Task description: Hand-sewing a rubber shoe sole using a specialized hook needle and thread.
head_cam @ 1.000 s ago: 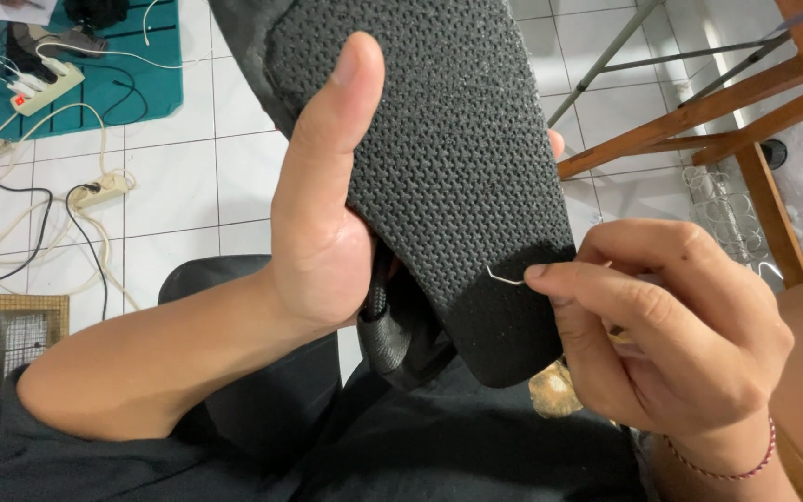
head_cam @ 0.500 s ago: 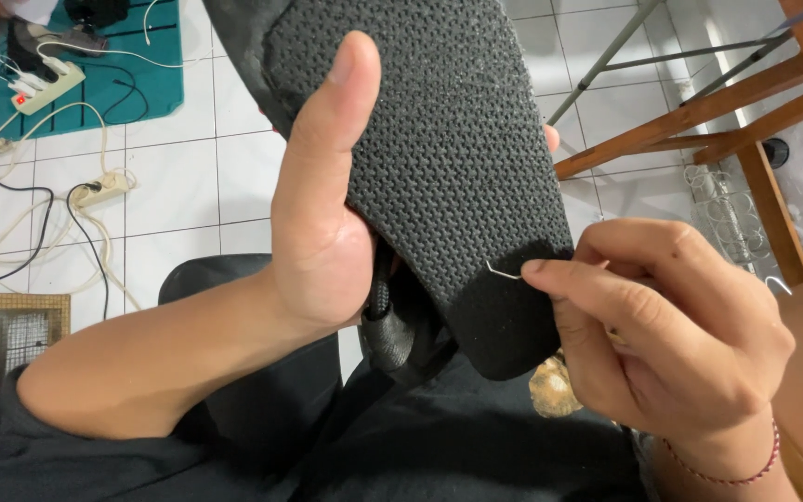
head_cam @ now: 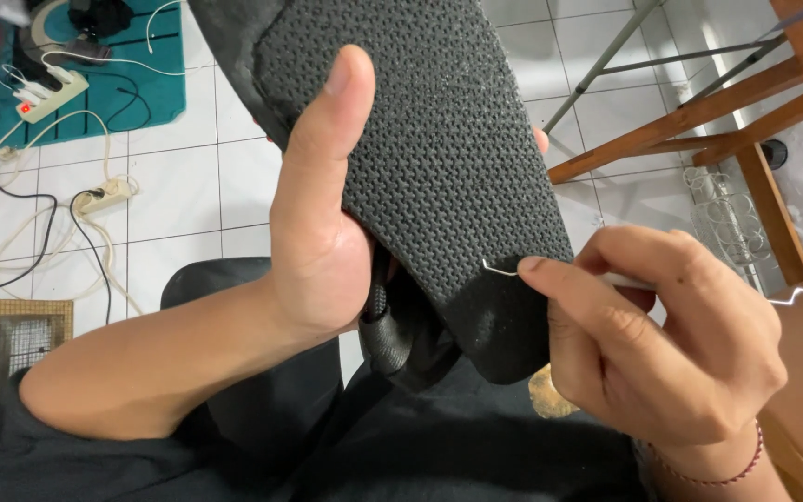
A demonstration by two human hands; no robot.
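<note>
- We see our left hand (head_cam: 322,223) wrapped around a black rubber sandal with a pebbled, honeycomb-textured sole (head_cam: 420,139), the thumb pressed flat along the sole's left edge and the fingers closed behind it; one fingertip shows past the right edge.
- The sandal is held up over our lap, sole facing us, its rounded end pointing down; that end is worn smooth where the tread gives out.
- Our right hand (head_cam: 662,344) is pinched shut on a thin metal pick with a hooked tip (head_cam: 499,271); the hook touches the sole near its right edge, just where the textured tread meets the smooth patch.
- The pick's other end, a bent wire tip, juts out past the hand to the right.
- A black strap (head_cam: 388,325) of the sandal hangs behind the sole, between the palm and our dark clothing.
- A red beaded bracelet (head_cam: 713,465) circles the right wrist.
- To the right, brown wooden furniture legs (head_cam: 699,116) stand close; room there is tight.
- To the left, the white tiled floor (head_cam: 188,186) is open, crossed by loose cables, with a white power strip (head_cam: 48,96) on a teal mat (head_cam: 155,93) farther off.
</note>
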